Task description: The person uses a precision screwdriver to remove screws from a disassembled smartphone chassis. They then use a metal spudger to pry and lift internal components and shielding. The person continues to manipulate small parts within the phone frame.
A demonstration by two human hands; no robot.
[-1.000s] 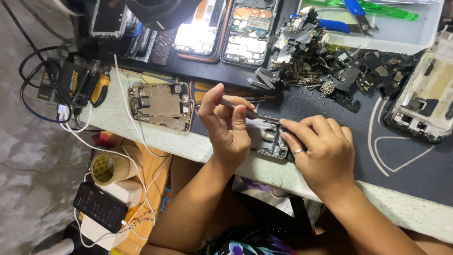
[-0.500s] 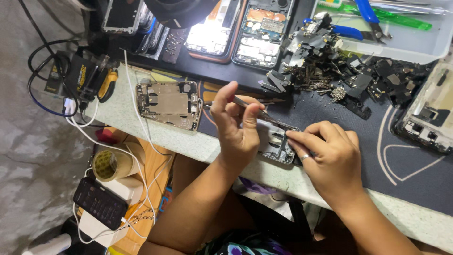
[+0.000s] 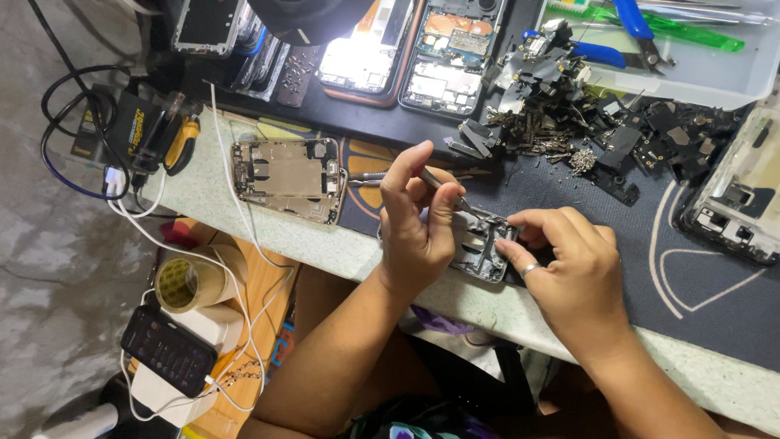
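1. My left hand [image 3: 414, 223] has thumb and forefinger pinched shut on thin metal tweezers [image 3: 445, 189]; their tip points down into the opened phone frame [image 3: 481, 248] that lies on the dark work mat [image 3: 707, 284] near the bench's front edge.
2. My right hand [image 3: 573, 272] curls over the frame's right side, fingertips pressed on it and holding it down; a ring shows on one finger.
3. Against the picture half a second back, the left hand sits a little lower and closer to the frame, and the tweezers tilt more steeply; the right hand keeps the same hold; the frame has not shifted on the mat.
4. Counted outward: one stripped silver phone chassis [image 3: 286, 177] lies left of my left hand, well apart from it; two opened phones [image 3: 406, 53] lie side by side at the top; one more opened phone [image 3: 735, 203] sits at the right edge.
5. One heap of small dark parts [image 3: 585, 122] lies beyond my hands; one pair of blue-handled pliers [image 3: 626, 24] rests in a pale tray.
6. Below the bench: one roll of tape [image 3: 180, 283]; one dark phone [image 3: 169, 349] on white cables.
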